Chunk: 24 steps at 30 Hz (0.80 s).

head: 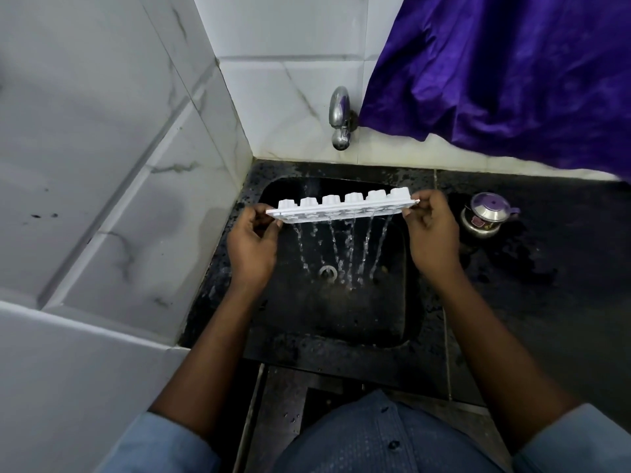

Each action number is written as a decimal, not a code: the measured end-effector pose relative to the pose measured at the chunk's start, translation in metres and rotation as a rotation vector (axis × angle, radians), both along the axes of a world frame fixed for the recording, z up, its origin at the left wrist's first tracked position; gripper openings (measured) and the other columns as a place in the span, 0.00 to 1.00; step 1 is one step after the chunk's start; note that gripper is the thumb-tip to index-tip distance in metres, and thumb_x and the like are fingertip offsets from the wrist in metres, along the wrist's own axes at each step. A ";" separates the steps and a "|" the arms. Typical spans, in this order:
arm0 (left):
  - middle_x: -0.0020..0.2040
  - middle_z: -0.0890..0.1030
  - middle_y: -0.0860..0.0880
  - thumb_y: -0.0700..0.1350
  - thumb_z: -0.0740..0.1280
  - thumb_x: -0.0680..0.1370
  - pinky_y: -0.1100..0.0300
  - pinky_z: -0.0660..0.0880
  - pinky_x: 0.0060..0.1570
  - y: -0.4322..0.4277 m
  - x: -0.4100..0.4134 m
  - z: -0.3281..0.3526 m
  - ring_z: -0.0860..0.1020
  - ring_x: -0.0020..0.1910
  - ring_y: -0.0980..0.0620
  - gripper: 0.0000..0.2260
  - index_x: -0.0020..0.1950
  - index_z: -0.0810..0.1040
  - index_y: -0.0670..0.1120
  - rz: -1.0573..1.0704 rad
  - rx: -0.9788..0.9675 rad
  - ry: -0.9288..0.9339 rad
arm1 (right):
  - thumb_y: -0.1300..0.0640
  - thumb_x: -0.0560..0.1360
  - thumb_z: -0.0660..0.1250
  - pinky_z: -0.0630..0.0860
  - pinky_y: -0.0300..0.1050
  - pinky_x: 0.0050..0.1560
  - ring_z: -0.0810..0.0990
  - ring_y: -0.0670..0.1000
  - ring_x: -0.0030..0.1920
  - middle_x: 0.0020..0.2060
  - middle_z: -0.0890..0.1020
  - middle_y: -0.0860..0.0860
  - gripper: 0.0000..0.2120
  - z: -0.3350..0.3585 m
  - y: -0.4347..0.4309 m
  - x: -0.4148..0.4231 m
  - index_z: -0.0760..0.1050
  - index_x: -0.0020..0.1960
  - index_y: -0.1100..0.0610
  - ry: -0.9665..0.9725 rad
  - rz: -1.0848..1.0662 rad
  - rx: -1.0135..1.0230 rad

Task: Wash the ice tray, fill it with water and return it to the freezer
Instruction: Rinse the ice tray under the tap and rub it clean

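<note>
Head view | pinching ice tray [341,208] by its end rims, left hand [252,245] and right hand [433,235] | held tipped between the fingers [425,203] above sink [324,322], draining | probably light, stiff, wet-slick; rims best for grip

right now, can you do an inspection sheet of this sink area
surface: wet black counter with a sunken sink, drain in its floor
job's things: white ice tray held over the sink, tipped, water streaming from it into the basin; tap on the back wall
clutter: small steel pot with purple lid on the counter right of the sink
grippers: left hand pinches the tray's left end; right hand pinches its right end
cables: nothing seen
surroundings: white tiled walls; purple cloth hanging at upper right
</note>
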<state>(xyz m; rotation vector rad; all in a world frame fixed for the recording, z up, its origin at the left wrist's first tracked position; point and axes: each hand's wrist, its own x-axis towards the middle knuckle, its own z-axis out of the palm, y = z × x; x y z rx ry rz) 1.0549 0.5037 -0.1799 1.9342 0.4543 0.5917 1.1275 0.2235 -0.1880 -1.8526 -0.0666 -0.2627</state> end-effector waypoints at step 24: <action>0.53 0.87 0.52 0.35 0.70 0.77 0.53 0.83 0.53 -0.032 -0.010 -0.001 0.85 0.54 0.49 0.16 0.53 0.82 0.57 -0.075 -0.267 0.013 | 0.60 0.81 0.68 0.76 0.46 0.47 0.79 0.39 0.45 0.45 0.81 0.43 0.10 -0.010 -0.031 0.006 0.75 0.56 0.45 0.073 0.068 -0.070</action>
